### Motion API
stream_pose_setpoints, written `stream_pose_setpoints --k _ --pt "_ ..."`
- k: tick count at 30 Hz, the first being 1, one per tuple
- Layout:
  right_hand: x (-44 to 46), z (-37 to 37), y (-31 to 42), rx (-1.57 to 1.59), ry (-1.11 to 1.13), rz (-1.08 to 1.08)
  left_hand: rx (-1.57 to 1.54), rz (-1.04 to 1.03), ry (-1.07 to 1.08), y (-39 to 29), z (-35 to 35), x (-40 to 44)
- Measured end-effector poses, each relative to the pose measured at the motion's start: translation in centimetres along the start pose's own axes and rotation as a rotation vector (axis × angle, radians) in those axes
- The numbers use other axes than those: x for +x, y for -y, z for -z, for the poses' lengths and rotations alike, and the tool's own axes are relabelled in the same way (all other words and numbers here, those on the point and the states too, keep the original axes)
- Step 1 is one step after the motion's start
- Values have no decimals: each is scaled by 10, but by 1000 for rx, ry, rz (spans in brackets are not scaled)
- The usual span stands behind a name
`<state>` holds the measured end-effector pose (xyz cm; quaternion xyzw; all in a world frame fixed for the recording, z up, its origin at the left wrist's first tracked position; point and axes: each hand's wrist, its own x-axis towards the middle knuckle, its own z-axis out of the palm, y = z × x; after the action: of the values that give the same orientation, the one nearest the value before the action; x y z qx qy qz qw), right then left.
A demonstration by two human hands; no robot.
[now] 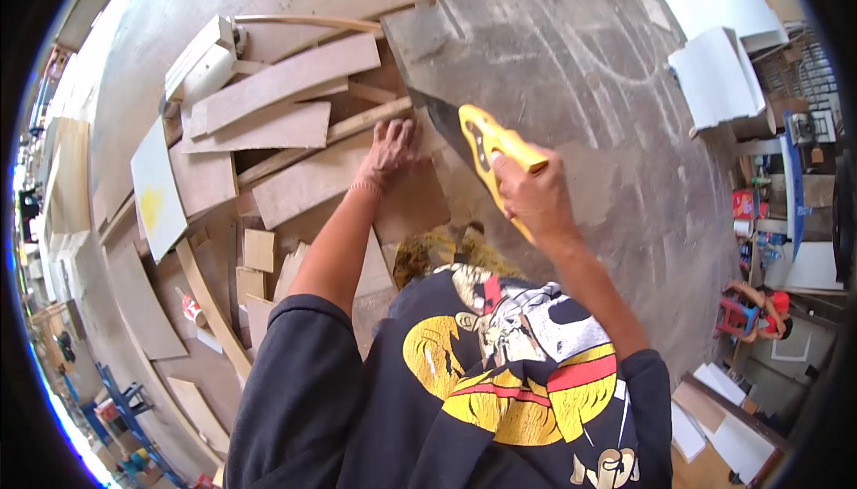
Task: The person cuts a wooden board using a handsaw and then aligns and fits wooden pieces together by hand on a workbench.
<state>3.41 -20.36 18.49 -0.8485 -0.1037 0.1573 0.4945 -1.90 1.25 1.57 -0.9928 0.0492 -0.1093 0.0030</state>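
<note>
My right hand (536, 194) is wrapped round the yellow handle of a hand saw (478, 139). Its dark blade points up and left, and the tip lies close to the end of a narrow wooden strip (357, 120); whether they touch I cannot tell. My left hand (390, 150) grips that strip near its right end, fingers curled over it, with the thumb side hidden. Beneath and beside the strip lie flat wooden boards (295, 181), and another long board (286, 83) rests just beyond.
Scrap boards and offcuts cover the floor on the left, among them a white panel with a yellow stain (159, 194) and small blocks (259, 250). Concrete floor (616, 132) extends to the right. White sheets (719, 78) lie at upper right. A person (769, 310) sits at far right.
</note>
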Motion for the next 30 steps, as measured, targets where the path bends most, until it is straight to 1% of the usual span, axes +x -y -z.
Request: stream_pose_setpoints --k 2,4,5,7,8,10,11,14,15,17,21,23,24,26,28,29,30 --pt "0 -17 -7 -140 -120 132 4 2 -8 1 0 0" --pt "-27 -14 3 -244 -248 515 5 19 -13 0 -2 -1" --pt "-37 -7 12 -171 -26 302 4 8 2 1 -2 0" --pt "-46 -9 -7 -60 7 339 -25 52 10 1 1 0" --pt "-51 -10 -14 -65 21 349 -28 49 13 1 5 1" --pt "-61 -9 -26 -93 56 252 -48 44 1 -1 5 0" --pt "-64 -9 -27 -98 66 249 -53 53 5 0 4 -1" --pt "-71 -9 -30 -41 80 201 -46 13 -75 1 2 -2" --pt "-73 -9 -32 -46 93 195 -53 24 -67 1 1 -3" --pt "-75 -11 -37 -105 68 321 -99 26 -23 2 0 -2" --pt "-81 -18 -57 -77 66 307 -103 36 -4 1 4 -1" --pt "-79 -19 -66 -114 79 352 -106 51 -17 1 4 0" --pt "-79 -21 -67 -121 48 404 -102 54 11 0 6 0" --pt "-78 -25 -45 -126 14 455 -98 53 39 1 7 1" --pt "-72 -30 -17 -7 3 321 -60 50 32 0 7 2" --pt "-62 -30 -14 30 -5 355 -62 36 38 0 6 1" --pt "-50 -29 -7 40 0 282 -68 31 -3 1 5 0"
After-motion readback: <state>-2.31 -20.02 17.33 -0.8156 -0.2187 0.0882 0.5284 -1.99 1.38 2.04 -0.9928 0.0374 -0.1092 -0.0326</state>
